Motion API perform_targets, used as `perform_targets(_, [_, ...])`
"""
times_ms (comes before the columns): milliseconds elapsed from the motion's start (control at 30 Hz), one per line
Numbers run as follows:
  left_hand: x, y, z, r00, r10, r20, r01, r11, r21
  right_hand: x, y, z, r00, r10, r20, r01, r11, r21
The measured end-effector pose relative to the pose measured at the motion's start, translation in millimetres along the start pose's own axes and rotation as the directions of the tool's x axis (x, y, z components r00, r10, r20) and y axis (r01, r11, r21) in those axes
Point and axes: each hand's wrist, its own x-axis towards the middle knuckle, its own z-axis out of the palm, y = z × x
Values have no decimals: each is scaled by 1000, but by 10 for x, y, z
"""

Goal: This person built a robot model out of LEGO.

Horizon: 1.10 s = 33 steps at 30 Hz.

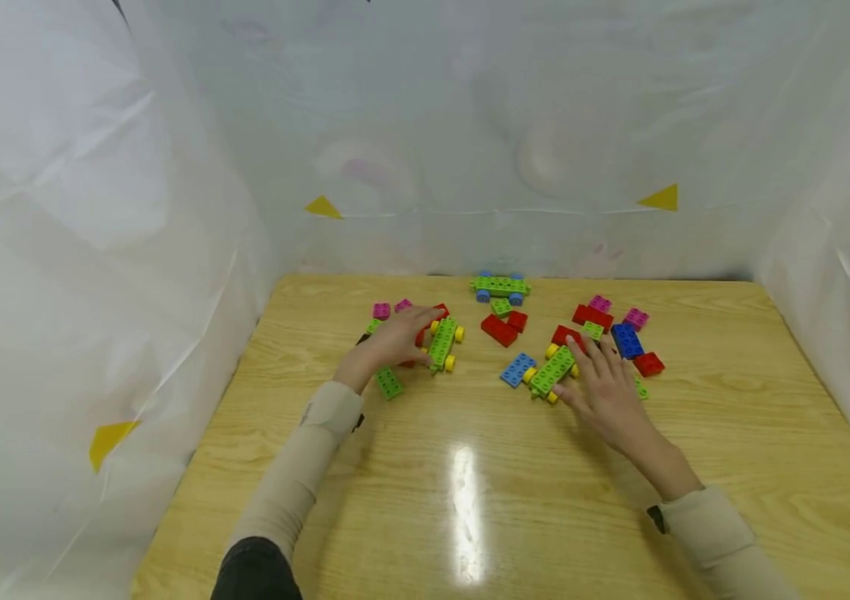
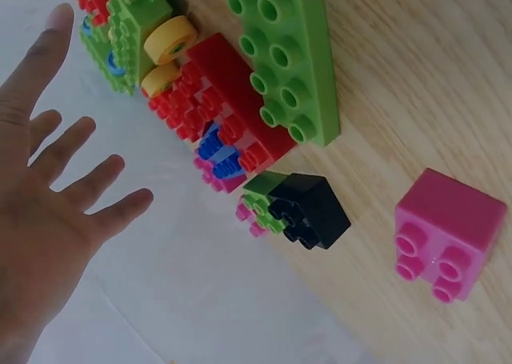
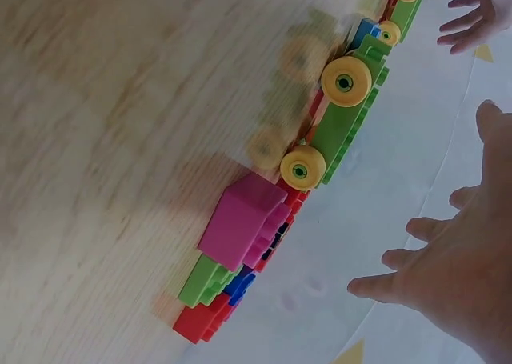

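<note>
Here, left hand (image 1: 398, 335) and right hand (image 1: 611, 400) spread empty, their clearance above bricks (image 2: 448, 238) showing only in wrist views.

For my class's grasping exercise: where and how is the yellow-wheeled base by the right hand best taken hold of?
I'd pinch the yellow-wheeled base across its middle, coming from above. It stands on its wheels, set near the ends with bare side between; the light blue brick close on its left may hinder a sideways approach.
</note>
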Motion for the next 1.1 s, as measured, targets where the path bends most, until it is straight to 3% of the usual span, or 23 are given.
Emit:
perform_targets(167, [47,-17,42,998,-16,63,13,999,48,-27,-40,15,1000,-9,11,9,1000,-2])
perform_targets(500, [134,-50,37,993,7,115,-14,998,58,-75,-101,66,999,-35,1,35,999,-7])
perform_targets(700, [195,-58,40,986,-9,164,-4,997,80,-96,-111,105,999,-49,-13,49,999,-3])
perform_targets(1100, [272,-28,64,985,-25,173,3,992,129,-112,-125,129,998,-55,6,55,998,-12])
